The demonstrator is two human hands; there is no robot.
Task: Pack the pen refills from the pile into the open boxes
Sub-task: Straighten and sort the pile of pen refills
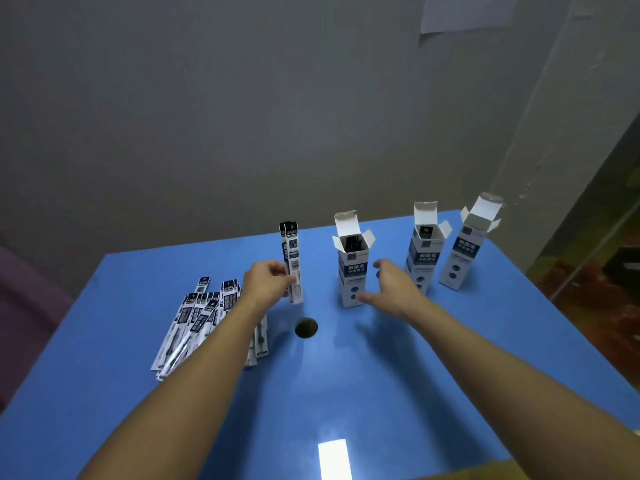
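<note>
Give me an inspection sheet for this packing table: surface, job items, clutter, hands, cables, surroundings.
Surface: blue table with a round hole near its middle and a bright light reflection at the near edge.
Job's things: pile of refills lying flat at left; three open boxes standing upright, the left box, the middle box and the right box, flaps up.
Clutter: nothing seen.
Hands: left hand grips held refills upright; right hand is open, reaching beside the left box.
Cables: nothing seen.
Surroundings: grey wall with a paper sheet on it.
</note>
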